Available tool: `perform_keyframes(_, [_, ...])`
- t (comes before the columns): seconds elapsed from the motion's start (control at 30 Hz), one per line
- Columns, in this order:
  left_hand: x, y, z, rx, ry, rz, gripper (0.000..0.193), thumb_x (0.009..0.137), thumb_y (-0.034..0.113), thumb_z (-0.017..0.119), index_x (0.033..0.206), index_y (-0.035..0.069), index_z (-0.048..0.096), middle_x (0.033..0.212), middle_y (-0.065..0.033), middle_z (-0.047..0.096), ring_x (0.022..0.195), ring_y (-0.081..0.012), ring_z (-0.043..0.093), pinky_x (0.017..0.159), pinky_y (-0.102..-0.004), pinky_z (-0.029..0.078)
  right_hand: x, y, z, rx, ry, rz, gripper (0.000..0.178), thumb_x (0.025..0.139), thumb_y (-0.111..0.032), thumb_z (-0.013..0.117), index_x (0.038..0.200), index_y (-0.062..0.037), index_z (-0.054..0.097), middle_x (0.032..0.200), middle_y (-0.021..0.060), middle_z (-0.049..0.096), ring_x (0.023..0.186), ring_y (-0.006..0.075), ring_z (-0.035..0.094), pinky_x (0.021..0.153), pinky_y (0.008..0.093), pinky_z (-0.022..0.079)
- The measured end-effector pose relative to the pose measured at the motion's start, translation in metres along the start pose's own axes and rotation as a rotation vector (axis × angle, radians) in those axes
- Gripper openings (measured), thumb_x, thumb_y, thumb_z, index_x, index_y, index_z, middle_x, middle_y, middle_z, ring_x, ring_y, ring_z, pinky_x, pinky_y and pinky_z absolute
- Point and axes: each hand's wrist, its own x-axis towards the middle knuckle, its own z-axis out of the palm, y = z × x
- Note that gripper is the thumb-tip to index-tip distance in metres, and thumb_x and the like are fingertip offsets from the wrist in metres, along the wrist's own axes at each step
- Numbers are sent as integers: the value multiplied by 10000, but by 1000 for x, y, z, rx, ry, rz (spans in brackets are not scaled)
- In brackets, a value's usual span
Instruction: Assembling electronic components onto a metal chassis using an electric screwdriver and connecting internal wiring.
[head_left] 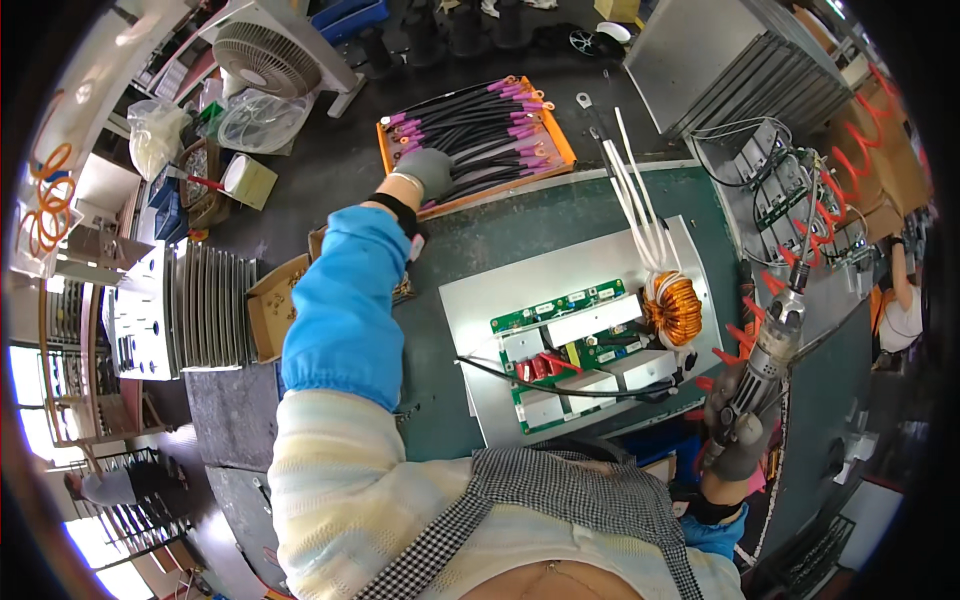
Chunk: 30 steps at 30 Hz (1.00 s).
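Observation:
My left hand (425, 172), in a grey glove, reaches over the left side of an orange tray (562, 140) of black cables (490, 125) with purple sleeves and ring lugs. Its fingers curl down among the cables, and what they hold is hidden. At the right, my gloved right hand (740, 455) is closed around a power screwdriver (765, 360) with a red coiled hose. Between my arms lies a metal plate (470, 310) bearing a green circuit board (505, 322) and a copper-wound coil (673, 308). White leads (630, 195) run up from the coil; a black cable (530, 382) crosses the board.
Left of my arm stand a carton of small parts (275, 310) and a row of metal plates (215, 305). A fan (265, 60) is at the back left. Stacked panels (750, 80) and more boards (770, 190) lie to the right. Another person (900, 310) is at far right.

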Motion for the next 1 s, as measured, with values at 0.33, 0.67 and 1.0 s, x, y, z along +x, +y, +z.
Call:
perform_keyframes(0.33, [-135,-8,-74,-1168,167,-30,225,964,180,457,1143,52,507,920,-33,641,681,-54,521,606,-220,454,-49,-2,20,-86,-283,141,845,577,-203,739,1299,28,365,905,102,572,690,159,576,587,264,483])
perform_keyframes(0.67, [-220,66,-92,-1431,286,286,220,983,215,450,1111,43,498,913,-40,617,663,-44,504,558,-181,422,-104,18,25,-302,-589,201,838,647,-271,742,1330,50,376,939,77,592,829,127,570,749,278,466])
perform_keyframes(1.0, [-302,136,-66,-1529,-7,566,363,936,351,522,1152,61,491,1020,-60,580,867,-131,545,724,-262,453,-138,10,-26,11,-356,6,788,613,-254,720,1271,29,392,921,124,607,805,170,616,675,273,517])
